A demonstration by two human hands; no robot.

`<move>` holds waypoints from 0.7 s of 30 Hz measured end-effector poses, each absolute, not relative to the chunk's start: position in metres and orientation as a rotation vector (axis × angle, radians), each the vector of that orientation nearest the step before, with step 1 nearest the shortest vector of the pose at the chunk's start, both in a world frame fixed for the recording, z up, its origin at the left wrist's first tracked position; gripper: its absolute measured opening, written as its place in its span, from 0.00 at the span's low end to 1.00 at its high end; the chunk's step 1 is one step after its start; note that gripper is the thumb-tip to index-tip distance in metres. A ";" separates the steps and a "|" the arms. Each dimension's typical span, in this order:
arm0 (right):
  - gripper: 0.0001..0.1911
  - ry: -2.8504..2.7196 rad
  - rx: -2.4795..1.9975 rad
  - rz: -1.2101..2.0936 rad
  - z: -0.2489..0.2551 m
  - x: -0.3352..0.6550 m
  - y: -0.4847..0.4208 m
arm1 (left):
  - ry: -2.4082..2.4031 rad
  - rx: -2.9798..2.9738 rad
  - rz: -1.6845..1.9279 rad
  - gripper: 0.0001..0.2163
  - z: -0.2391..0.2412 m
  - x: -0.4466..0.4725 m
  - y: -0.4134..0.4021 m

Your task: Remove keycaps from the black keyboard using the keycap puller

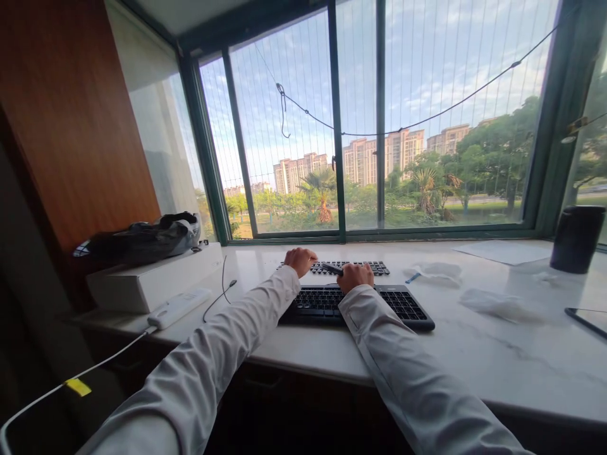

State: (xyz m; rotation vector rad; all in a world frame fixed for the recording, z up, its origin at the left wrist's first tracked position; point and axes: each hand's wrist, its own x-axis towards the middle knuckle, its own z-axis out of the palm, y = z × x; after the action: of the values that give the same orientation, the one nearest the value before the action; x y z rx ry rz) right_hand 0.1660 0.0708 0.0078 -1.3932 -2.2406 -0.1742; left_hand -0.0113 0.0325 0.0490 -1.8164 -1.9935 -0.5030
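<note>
A black keyboard lies near the front of the white marble-look counter. Just behind it is a second panel of dark keys, flat on the surface. My left hand is over the left end of that panel with its fingers curled; what they hold, if anything, is hidden. Above the front keyboard's back edge, my right hand is closed around a slim dark tool, whose end points left toward the panel. The tool's exact kind is too small to make out.
On the left, a white box carries a black plastic bag, beside a white power strip and a thin black cable. Crumpled clear plastic, a white sheet, a black cylinder and a dark-edged tablet-like device occupy the right.
</note>
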 end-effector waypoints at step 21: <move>0.15 -2.191 -1.403 -0.053 0.010 0.163 0.062 | -1.994 -1.712 -0.907 0.12 -0.011 0.003 -0.098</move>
State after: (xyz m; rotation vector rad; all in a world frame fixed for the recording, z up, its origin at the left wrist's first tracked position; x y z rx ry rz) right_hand 0.1630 0.0621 0.0102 -1.4030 -2.1910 -0.0530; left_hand 0.0025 -0.0977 -0.0115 -1.7118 -1.9936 -0.9067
